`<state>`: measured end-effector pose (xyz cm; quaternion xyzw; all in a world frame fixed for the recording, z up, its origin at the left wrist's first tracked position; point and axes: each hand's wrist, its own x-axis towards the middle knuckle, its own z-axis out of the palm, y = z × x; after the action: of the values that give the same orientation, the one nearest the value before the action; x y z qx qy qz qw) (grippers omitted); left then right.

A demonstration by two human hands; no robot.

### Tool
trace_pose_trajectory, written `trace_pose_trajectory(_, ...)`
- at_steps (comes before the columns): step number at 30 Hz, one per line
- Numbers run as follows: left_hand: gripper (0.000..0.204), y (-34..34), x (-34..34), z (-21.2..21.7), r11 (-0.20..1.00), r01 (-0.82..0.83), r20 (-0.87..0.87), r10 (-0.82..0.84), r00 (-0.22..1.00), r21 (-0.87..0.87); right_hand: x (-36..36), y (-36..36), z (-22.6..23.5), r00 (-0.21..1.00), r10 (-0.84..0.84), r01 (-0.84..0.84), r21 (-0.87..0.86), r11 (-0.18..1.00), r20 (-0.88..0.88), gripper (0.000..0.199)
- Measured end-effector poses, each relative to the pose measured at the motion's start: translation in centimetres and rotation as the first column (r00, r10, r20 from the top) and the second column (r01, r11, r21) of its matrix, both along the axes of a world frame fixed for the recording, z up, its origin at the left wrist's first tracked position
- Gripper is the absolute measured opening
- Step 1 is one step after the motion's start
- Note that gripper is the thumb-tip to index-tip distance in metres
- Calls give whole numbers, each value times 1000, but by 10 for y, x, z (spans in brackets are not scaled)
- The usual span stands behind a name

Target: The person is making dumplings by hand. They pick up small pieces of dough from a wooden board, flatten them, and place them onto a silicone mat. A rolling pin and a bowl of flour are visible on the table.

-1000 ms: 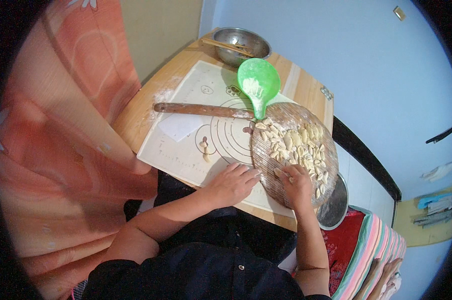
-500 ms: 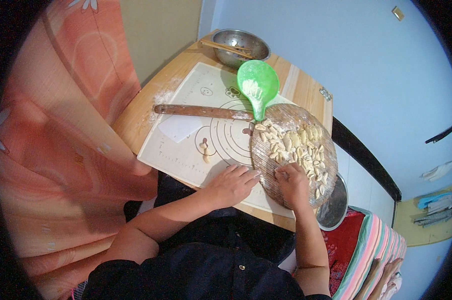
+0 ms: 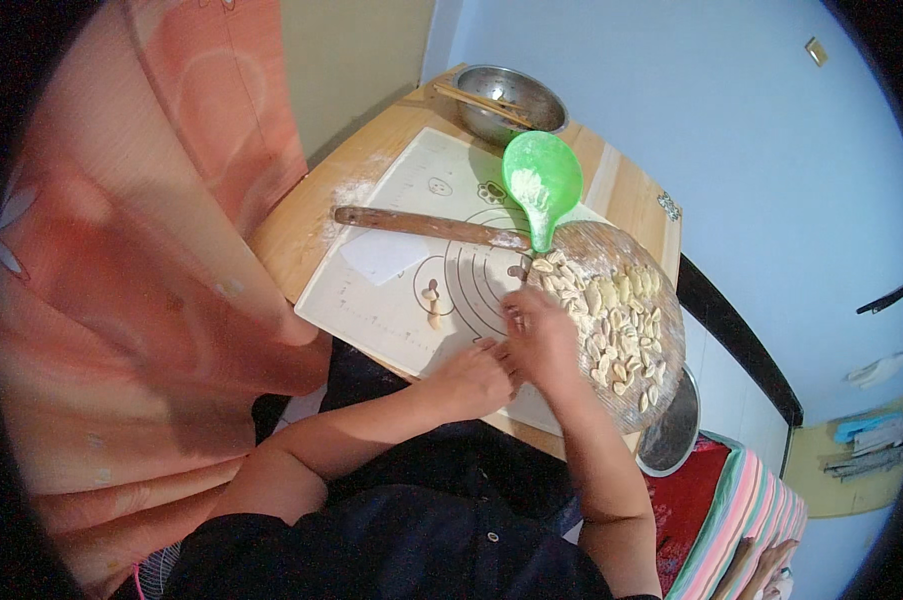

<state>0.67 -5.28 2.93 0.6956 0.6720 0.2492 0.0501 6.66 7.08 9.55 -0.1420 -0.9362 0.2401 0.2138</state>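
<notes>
My left hand (image 3: pixel 474 382) rests at the near edge of the white pastry mat (image 3: pixel 371 320), its fingers curled together; anything in them is hidden. Right beside it, my right hand (image 3: pixel 543 338) is raised over the mat next to the round woven tray (image 3: pixel 611 240), fingers bent and blurred. Small curled dough pieces (image 3: pixel 611 340) cover much of the tray, with several plumper dumplings (image 3: pixel 626 285) among them toward the far side. A few dough scraps (image 3: pixel 433 310) lie on the mat to the left of my hands.
A wooden rolling pin (image 3: pixel 421 222) lies across the mat beyond a white sheet (image 3: pixel 381 256). The green ladle (image 3: pixel 556 165) holds flour. Farther back stands a metal bowl (image 3: pixel 531 105) with chopsticks (image 3: pixel 481 103) on it. Another metal bowl (image 3: pixel 674 430) sits below the tray's right edge.
My right hand has left the dough pieces on the tray and moved left, up against my left hand. My left fingers have drawn together from lying spread. The whole view has shifted slightly.
</notes>
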Motion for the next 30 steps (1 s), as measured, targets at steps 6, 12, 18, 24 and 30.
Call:
trace_pose_trajectory(6,46,-4,1,-13,985,-168,222,170,960,-26,-53,-41,-21,960,133,-146,33,989,247,17)
trace_pose_trajectory(12,42,-5,2,5,986,-164,472,134,872,23,-49,-27,-31,973,114,-107,-46,993,199,17)
trace_pose_trajectory(18,36,3,-4,-2,998,24,-33,-26,999,-55,-22,8,-24,987,56,-34,-144,989,150,23)
trace_pose_trajectory(24,27,4,0,-6,996,-75,121,80,989,-51,-29,6,-33,973,163,-152,-80,985,161,16)
trace_pose_trajectory(30,28,-1,0,8,995,-34,-51,29,998,-98,-31,11,-22,967,166,-150,-94,984,195,17)
